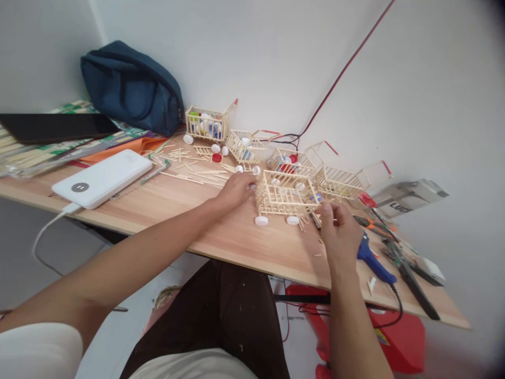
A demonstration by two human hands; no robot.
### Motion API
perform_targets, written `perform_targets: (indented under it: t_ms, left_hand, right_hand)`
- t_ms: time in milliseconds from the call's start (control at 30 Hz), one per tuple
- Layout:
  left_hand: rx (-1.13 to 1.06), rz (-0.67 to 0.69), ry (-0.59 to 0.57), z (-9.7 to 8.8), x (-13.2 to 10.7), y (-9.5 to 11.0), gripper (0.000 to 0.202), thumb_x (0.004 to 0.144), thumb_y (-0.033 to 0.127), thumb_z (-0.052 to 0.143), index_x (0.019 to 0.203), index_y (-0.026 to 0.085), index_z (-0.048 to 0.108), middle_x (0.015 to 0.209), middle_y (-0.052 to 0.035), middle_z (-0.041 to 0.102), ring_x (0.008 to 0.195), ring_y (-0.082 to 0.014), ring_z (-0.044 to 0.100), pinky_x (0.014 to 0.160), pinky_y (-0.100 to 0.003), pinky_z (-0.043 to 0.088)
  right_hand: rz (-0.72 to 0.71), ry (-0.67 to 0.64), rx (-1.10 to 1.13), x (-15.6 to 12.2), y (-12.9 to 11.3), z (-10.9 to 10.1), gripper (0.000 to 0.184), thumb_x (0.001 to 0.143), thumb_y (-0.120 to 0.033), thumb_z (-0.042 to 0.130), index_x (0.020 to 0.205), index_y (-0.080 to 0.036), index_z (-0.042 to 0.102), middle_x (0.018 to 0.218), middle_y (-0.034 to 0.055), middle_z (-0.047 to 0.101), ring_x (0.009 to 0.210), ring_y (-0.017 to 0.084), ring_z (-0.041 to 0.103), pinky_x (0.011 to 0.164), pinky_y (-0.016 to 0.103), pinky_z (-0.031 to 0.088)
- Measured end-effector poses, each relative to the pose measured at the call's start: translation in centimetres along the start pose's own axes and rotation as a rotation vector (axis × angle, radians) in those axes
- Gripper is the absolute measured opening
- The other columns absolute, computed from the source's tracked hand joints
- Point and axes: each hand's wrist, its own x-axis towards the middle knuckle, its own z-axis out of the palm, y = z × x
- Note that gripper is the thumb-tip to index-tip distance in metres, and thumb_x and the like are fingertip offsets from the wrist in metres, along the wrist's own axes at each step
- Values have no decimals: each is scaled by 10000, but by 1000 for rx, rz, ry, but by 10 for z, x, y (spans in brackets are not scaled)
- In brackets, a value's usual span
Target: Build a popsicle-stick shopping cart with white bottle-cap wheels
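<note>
A miniature shopping cart [282, 202] built from thin wooden sticks stands on the tabletop, with white bottle-cap wheels [261, 220] under its near side. My left hand [238, 190] is at its left end, fingers closed against the stick frame; the fingertips are partly hidden. At the cart's right corner, my right hand [341, 227] pinches the frame between thumb and fingers. Behind it are more stick carts, one with a red-tipped handle [339, 181] and another holding coloured bottle caps [207, 123]. Loose sticks [193, 176] are scattered left of my left hand.
A white power bank [102, 178] with a cable lies at the left, near a dark flat device [59, 128] and a blue bag [132, 87]. To the right are a blue glue gun [374, 260], pliers [410, 276] and a box [412, 197]. The table's front edge [236, 265] is close to my lap.
</note>
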Motion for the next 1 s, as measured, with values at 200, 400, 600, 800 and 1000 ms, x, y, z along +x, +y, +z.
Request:
perform_targets:
  t_ms: [200, 400, 600, 800, 1000]
  left_hand:
    - [-6, -32, 15, -9, -2, 3, 418, 707, 26, 558, 1084, 139, 699, 1069, -85, 741, 1037, -243, 657, 948, -352, 481]
    - [30, -95, 67, -16, -5, 4, 487, 715, 5, 513, 1154, 140, 676, 1121, -83, 739, 1092, -237, 657, 1026, -382, 471]
    - [32, -132, 91, -27, -4, 11, 515, 711, -9, 454, 1142, 141, 693, 1144, -80, 737, 1106, -239, 658, 1021, -373, 485]
    - [-112, -176, 137, -34, -4, 18, 517, 700, 4, 424, 1123, 124, 696, 1152, -76, 735, 1073, -208, 674, 994, -333, 504]
    - [-145, -187, 142, -40, -5, 18, 542, 700, 33, 416, 1160, 146, 679, 1159, -67, 731, 1063, -206, 675, 936, -335, 524]
  right_hand:
    - [75, -44, 94, -14, 12, -8, 452, 889, -577, 518, 998, -177, 697, 902, 71, 732, 806, 185, 651, 688, 275, 464]
    - [119, -169, 129, -21, 21, -2, 403, 848, -546, 605, 1022, -194, 696, 906, 59, 730, 778, 186, 632, 740, 311, 477]
    - [66, -155, 186, -9, 26, 7, 419, 871, -505, 556, 1106, -181, 678, 969, 85, 730, 845, 209, 650, 770, 335, 497]
    - [-26, -247, 211, 41, 33, 17, 352, 858, -392, 498, 1042, -186, 716, 1090, 101, 744, 938, 229, 666, 809, 355, 512]
    - [-144, -473, 169, 77, 28, 44, 249, 765, -269, 523, 864, -184, 735, 900, 64, 756, 814, 221, 657, 795, 354, 507]
